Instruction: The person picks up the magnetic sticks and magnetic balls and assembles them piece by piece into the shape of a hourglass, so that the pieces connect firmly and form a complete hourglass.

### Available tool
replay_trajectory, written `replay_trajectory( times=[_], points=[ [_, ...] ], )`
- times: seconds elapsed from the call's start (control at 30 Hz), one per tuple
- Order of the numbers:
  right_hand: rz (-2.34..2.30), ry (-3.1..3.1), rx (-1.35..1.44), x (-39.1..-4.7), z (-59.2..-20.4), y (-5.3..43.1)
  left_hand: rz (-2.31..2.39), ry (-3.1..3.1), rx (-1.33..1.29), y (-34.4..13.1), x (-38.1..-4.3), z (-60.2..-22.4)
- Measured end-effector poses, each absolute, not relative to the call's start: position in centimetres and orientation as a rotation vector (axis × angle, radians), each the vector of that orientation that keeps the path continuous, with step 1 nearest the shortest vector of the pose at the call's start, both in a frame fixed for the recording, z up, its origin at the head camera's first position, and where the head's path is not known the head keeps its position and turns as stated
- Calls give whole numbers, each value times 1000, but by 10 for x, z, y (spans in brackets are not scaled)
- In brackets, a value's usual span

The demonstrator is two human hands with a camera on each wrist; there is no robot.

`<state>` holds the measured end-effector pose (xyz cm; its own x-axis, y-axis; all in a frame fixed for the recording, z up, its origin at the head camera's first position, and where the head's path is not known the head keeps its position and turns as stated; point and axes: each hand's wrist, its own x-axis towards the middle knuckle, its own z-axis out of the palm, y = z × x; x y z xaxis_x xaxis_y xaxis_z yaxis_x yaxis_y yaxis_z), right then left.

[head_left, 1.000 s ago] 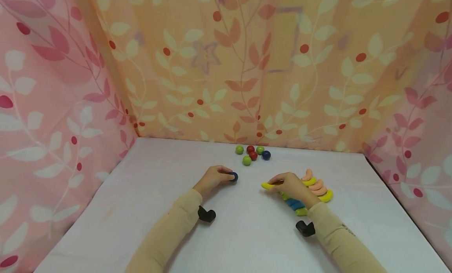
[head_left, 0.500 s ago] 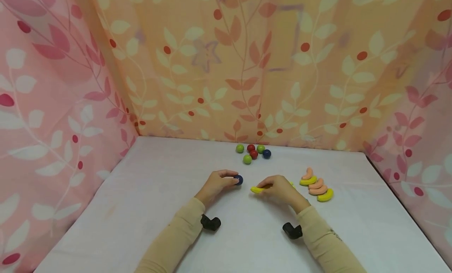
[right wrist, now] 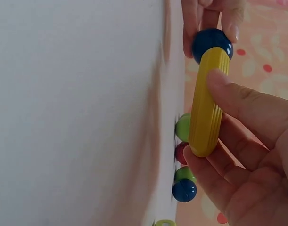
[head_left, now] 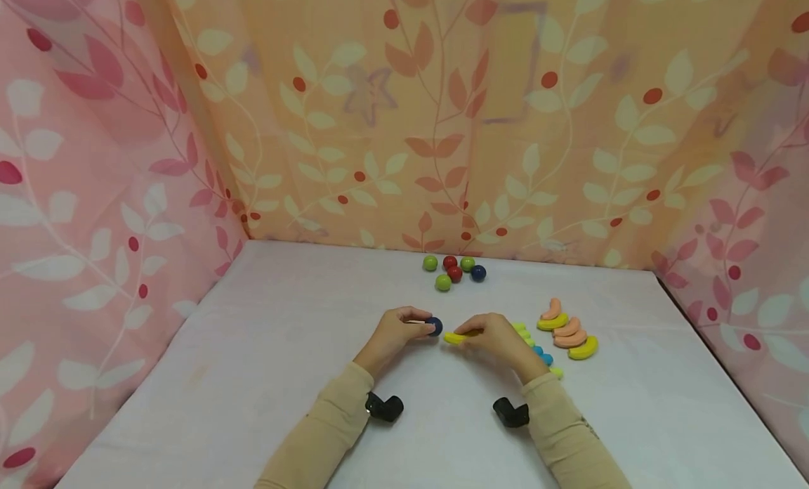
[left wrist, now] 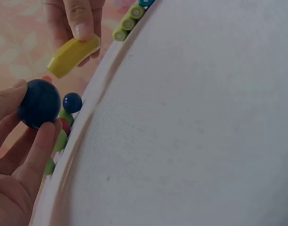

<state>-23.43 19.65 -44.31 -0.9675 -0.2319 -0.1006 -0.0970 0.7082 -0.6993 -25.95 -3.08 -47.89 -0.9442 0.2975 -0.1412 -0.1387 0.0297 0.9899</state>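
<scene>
Between thumb and fingers my left hand point(head_left: 390, 340) pinches a dark blue ball point(left wrist: 39, 104). My right hand point(head_left: 502, 345) holds a short yellow, slightly curved, ridged magnetic stick point(right wrist: 209, 103), thumb on one side and fingers behind. The two pieces face each other above the white table, and the left wrist view shows a small gap between ball and stick end. From the right wrist the stick's tip overlaps the ball. Close beside my right hand, partly hidden by it, lies a row of light green sticks point(head_left: 523, 333) and blue sticks point(head_left: 542, 355).
At the back of the white table point(head_left: 303, 313) sit green balls point(head_left: 443, 283), red balls point(head_left: 454, 274) and another dark blue ball point(head_left: 478, 272). Curved yellow sticks point(head_left: 583, 348) and orange-pink sticks point(head_left: 571, 340) lie on the right. Flowered cloth point(head_left: 354, 159) hangs around the table.
My right hand has carried the yellow stick leftward from beside the row of sticks. My left hand has moved slightly right with the blue ball, so the two pieces are closer together.
</scene>
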Motion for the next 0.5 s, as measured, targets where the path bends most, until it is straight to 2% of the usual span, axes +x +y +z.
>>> replay_trajectory(
  times=[0.5],
  points=[
    [-1163, 2732, -138, -235, -449, 186, 2063, 1974, 119, -30, -257, -483]
  ],
)
